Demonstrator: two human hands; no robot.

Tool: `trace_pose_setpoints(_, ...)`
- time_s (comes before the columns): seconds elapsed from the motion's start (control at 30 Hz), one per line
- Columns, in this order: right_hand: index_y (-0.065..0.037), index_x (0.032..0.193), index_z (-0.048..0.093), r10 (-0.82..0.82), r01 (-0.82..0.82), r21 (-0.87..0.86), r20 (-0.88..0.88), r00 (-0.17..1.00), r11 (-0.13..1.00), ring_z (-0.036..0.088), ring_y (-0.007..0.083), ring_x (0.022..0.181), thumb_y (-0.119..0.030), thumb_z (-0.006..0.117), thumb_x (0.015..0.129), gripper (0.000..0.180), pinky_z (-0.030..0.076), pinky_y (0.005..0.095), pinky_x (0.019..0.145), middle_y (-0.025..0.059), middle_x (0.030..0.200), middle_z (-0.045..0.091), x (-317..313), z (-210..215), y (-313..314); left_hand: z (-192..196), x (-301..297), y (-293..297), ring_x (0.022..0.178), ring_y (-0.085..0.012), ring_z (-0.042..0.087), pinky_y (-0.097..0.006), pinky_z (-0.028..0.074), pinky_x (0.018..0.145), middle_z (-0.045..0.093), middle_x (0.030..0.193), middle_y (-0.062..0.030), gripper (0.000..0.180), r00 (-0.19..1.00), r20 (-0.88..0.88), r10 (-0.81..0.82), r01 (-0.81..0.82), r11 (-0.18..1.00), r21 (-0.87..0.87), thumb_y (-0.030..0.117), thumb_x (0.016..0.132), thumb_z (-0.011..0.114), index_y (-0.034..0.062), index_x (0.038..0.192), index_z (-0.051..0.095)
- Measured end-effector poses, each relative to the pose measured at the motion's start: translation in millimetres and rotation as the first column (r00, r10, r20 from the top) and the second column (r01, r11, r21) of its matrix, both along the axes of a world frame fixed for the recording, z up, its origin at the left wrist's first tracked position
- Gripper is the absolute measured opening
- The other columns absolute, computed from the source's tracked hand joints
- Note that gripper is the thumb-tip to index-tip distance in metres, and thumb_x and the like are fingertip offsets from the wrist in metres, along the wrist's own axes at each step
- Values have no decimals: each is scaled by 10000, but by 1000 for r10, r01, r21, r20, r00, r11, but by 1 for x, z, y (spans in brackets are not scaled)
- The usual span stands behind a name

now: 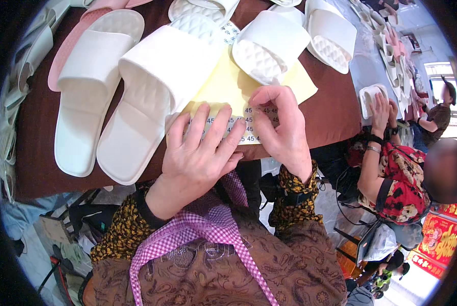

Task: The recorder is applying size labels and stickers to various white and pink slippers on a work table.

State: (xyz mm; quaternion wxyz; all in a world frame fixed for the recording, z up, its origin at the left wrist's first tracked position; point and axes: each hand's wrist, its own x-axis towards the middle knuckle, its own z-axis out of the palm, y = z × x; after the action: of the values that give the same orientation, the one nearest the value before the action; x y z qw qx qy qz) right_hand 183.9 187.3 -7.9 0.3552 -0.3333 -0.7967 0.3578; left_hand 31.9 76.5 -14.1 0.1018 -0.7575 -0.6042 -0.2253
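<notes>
A: Which step is in hand?
B: A sticker is judged to be being picked off the sheet (228, 89), at six o'clock of the slippers (152, 97).
A: The hands?
B: The sheet is pressed flat by the left hand (198, 153), fingers spread open. The right hand (282, 127) is pinched shut at the sticker row (249, 122). A clean peel is called for next.

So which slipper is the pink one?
The pink slipper lies at the far left of the brown table, half hidden under a white slipper; the others are white.
</notes>
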Motion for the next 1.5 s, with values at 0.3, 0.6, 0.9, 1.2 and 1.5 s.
trace_pose_setpoints(0.3,-60,953,537,-13,-13,174,148,989,985,515,292,831,26,624,746,240,404,383,755,87,843,564,-6,3,1,-2,-1,1,1114,-337,513,-471,399,915,541,1245,-109,481,1000,13,2,-2,1000,5,365,780,671,112,1184,610)
trace_pose_setpoints(0.6,-54,997,559,-53,-16,301,219,974,954,518,302,849,0,616,776,234,397,395,771,98,873,589,-8,4,-3,-2,0,-2,1121,-312,509,-459,388,922,540,1239,-94,519,999,38,5,-5,1000,2,342,714,709,124,1176,613)
trace_pose_setpoints(0.9,-47,1019,569,-10,-23,210,155,988,977,514,304,838,25,581,800,231,413,382,756,115,881,574,-5,3,2,-1,0,0,1123,-313,506,-461,385,925,537,1238,-99,540,998,64,4,-4,1000,5,321,687,728,118,1173,610)
trace_pose_setpoints(1.2,-18,1067,554,4,-3,-75,2,1000,997,571,189,826,67,533,861,224,487,291,754,98,898,565,1,6,3,0,0,0,1129,-317,499,-464,372,937,530,1257,-100,568,998,67,4,-3,1000,-12,323,671,744,122,1183,603)
trace_pose_setpoints(1.5,5,1159,514,8,-44,-165,-208,978,985,518,93,896,110,481,861,318,434,224,815,28,959,553,6,11,-5,7,-9,-6,1136,-303,479,-459,349,956,521,1254,-104,657,994,106,-9,9,1000,-7,353,668,747,57,1220,548)
